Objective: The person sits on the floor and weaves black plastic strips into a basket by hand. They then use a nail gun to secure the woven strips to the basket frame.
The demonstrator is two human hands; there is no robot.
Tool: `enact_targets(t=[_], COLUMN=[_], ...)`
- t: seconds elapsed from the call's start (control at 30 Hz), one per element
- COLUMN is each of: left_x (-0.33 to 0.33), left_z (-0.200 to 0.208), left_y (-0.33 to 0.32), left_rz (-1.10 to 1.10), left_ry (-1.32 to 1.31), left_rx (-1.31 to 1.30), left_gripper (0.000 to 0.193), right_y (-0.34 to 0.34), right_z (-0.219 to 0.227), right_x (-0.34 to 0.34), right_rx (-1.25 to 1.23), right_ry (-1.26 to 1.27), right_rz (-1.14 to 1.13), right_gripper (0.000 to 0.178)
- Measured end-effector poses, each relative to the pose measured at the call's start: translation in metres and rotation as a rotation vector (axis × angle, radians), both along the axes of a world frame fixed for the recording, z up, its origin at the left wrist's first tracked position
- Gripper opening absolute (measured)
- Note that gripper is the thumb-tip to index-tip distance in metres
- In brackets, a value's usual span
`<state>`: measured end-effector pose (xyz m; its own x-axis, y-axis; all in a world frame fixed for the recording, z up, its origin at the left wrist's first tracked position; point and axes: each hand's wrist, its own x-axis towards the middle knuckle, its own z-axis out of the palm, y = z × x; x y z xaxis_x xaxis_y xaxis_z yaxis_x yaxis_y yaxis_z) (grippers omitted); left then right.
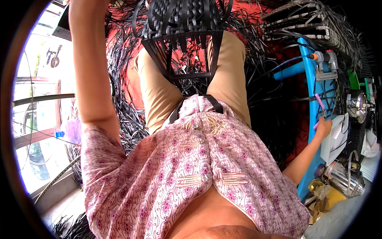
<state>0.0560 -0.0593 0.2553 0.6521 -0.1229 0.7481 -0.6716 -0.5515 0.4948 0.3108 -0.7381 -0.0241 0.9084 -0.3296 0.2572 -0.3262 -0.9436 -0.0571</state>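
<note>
Between my knees stands a half-woven black strip basket (pixel 182 24) on a dark open frame (pixel 191 75). My left arm stretches up along the left side, and its hand lies beyond the top edge, out of view. Out to the right, my right hand (pixel 324 127) is at the blue table, its fingers closed on a small tool with pink handles (pixel 319 101). Metal shows between the two handles; whether it is scissors or pliers I cannot tell. White papers (pixel 336 139) lie right beside this hand.
Loose black strips (pixel 127 131) cover much of the red floor (pixel 131 85). On the right stands a blue table (pixel 304 191) with a clamp-like metal fitting (pixel 326 61). Metal flasks (pixel 344 179) stand beyond it. Woven pieces (pixel 298 22) are stacked at far right.
</note>
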Motion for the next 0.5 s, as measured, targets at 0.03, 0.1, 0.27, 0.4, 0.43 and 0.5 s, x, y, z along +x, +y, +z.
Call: enact_targets(t=[0.03,0.1,0.27,0.4,0.43,0.5], left_x=[-0.015,-0.026,-0.034,-0.004,0.004,0.003], left_z=[-0.013,-0.056,-0.122,-0.159,-0.17,-0.184], left_y=[-0.013,-0.037,-0.137,-0.175,-0.181,-0.197], left_rz=[-0.106,-0.281,-0.099,-0.066,-0.097,-0.206], left_ry=[0.007,0.113,0.521,0.588,0.59,0.693], left_rx=[-0.04,-0.17,-0.604,-0.681,-0.641,-0.621], left_gripper=[0.052,0.048,0.033,0.052,0.061,0.061], right_y=[0.007,-0.007,0.061,0.166,0.196,0.244], right_z=[0.002,-0.015,0.033,0.091,0.095,0.094], right_x=[0.001,-0.006,-0.047,-0.126,-0.143,-0.174], right_rx=[0.055,0.08,0.384,0.799,0.838,0.883], right_ry=[-0.003,-0.218,-0.565,-0.634,-0.64,-0.549], right_rz=[-0.015,-0.035,0.209,0.569,0.672,0.853], right_gripper=[0.048,0.057,0.046,0.041,0.041,0.041])
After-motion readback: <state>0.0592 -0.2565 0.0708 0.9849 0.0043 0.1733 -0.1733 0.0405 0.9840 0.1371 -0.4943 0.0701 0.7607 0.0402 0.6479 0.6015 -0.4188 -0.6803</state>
